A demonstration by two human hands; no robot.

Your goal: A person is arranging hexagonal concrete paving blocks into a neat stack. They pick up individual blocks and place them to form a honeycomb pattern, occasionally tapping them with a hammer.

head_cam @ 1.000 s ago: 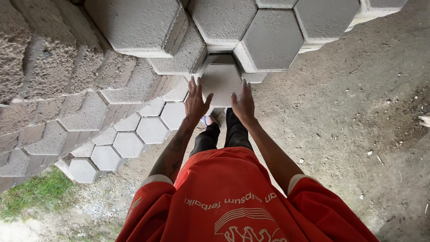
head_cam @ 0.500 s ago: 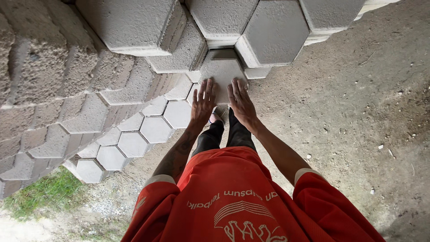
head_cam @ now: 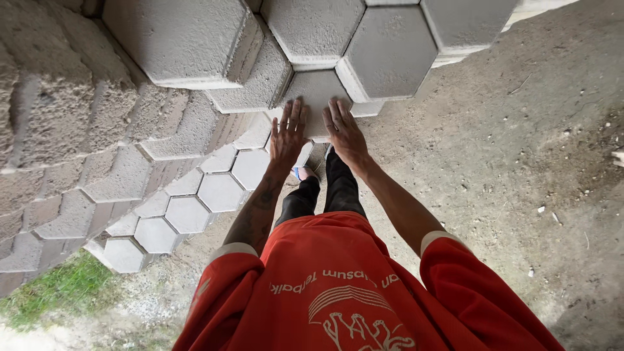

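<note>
Outdoors, a person in a red shirt point(head_cam: 338, 292) pressed both hands flat, fingers spread and gripping nothing, on a grey hexagonal paving block point(head_cam: 316, 97) lying at 12 o'clock from the body, the left hand point(head_cam: 288, 136) on its 9 o'clock side and the right hand point(head_cam: 346, 135) on its 3 o'clock side. That block sat wedged among other hexagonal blocks point(head_cam: 390, 52) stacked higher toward 12 o'clock, apparently a level below them, though the overlap made this hard to judge. Rows of matching pavers point(head_cam: 188, 208) ran off toward 8 o'clock, with bare dirt ground point(head_cam: 520, 162) at 3 o'clock.
</note>
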